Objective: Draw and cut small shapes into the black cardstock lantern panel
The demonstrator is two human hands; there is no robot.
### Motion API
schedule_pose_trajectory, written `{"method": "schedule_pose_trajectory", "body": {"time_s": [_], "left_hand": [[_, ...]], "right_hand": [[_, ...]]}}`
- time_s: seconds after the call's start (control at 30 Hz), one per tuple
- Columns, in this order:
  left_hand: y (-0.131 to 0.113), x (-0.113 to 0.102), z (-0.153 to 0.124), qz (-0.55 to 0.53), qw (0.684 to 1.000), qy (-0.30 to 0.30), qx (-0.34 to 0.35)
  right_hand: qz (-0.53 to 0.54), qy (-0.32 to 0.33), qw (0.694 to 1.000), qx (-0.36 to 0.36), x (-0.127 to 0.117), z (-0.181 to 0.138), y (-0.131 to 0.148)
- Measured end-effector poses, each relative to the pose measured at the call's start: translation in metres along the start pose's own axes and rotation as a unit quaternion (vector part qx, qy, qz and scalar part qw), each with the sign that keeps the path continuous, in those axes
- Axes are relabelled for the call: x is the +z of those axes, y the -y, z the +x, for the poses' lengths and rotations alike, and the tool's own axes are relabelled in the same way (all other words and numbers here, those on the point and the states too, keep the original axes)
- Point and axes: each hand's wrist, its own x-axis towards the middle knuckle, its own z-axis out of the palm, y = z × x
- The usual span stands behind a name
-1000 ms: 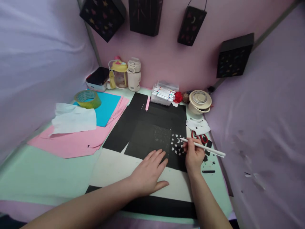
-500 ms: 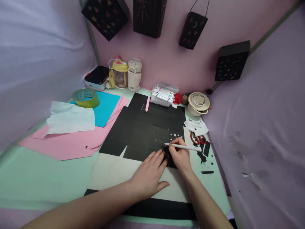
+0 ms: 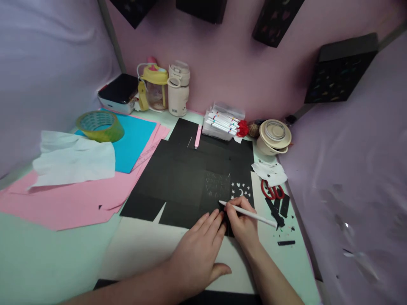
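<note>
Your right hand point(image 3: 243, 222) pinches the pen point(image 3: 254, 215), tip at the black card point(image 3: 181, 169) near its lower edge. Your left hand point(image 3: 200, 250) lies flat over that edge, unclenched, just beside the right. Leftward, room to slide runs across the card toward the pink paper point(image 3: 79, 207); rightward, scissors point(image 3: 274, 194) and scraps point(image 3: 285, 206) crowd the table's point(image 3: 295, 267) edge.
</note>
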Motion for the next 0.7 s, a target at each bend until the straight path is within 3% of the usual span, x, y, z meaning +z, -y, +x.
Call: {"method": "schedule_pose_trajectory", "body": {"time_s": [0.3,0.5,0.7], "left_hand": [[-0.0005,0.0021,0.0002,0.020,1.000,0.006,0.001],[-0.0014,0.0009,0.0022,0.026,1.000,0.008,-0.001],[-0.0019,0.0018,0.0013,0.026,1.000,0.009,-0.003]], "right_hand": [[-0.016,0.021,1.000,-0.003,-0.0002,0.0001,-0.0001],[-0.012,-0.021,1.000,0.018,0.0010,0.0005,0.0031],[-0.012,-0.024,0.999,0.029,0.0016,0.0010,0.0057]]}}
